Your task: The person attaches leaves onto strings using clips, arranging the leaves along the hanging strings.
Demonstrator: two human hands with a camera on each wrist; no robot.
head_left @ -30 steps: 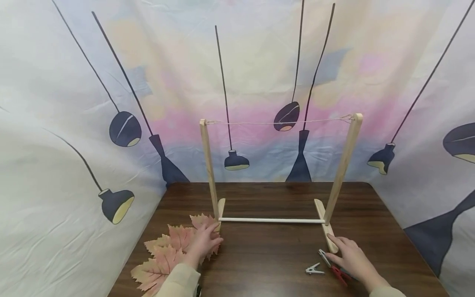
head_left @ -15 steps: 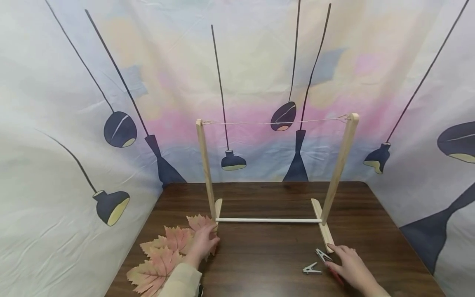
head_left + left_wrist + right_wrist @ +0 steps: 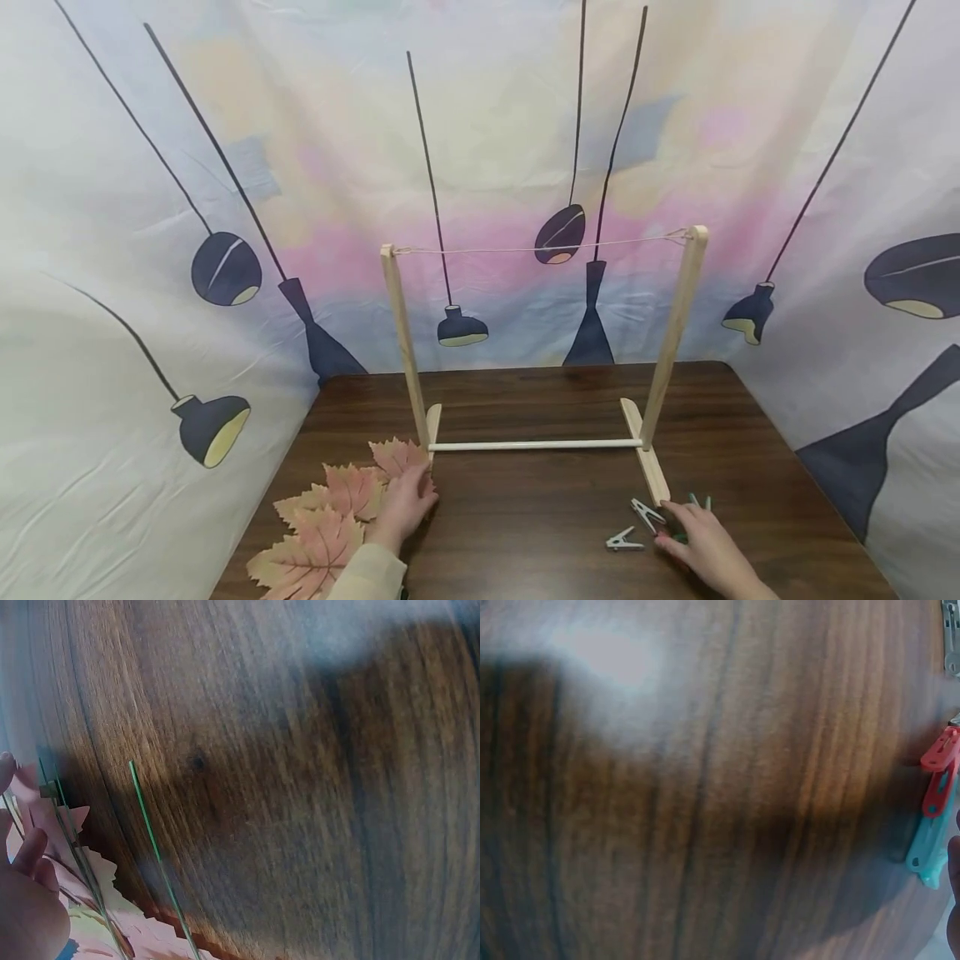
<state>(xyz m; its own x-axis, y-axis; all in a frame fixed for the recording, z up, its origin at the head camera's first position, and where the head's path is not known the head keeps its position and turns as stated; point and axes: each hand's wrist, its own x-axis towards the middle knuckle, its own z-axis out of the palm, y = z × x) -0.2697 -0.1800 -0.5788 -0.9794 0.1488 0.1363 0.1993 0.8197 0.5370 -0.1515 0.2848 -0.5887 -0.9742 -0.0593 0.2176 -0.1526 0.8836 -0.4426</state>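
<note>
Bare left hand [image 3: 405, 507] extends from cream cloth sleeve [image 3: 371, 575]; bare right hand [image 3: 708, 540], well apart, has thumb [image 3: 672, 547] parted from fingers [image 3: 687, 511].

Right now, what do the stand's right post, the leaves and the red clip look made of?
Right post: probably wood, matte; pale tan, faint streaks.
Leaves: likely artificial, fabric or plastic unclear; matte, with wire-like green stems.
Red clip: likely moulded plastic, smooth; even red, slotted arms.

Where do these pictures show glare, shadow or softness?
Head view: fairly even light, only a faint sheen on the tabletop; left wrist view: hazy glare towards the upper right, with the leaves cut off at the lower left; right wrist view: bright glare at upper left, soft wood grain, dark shadow beside the red clip.
</note>
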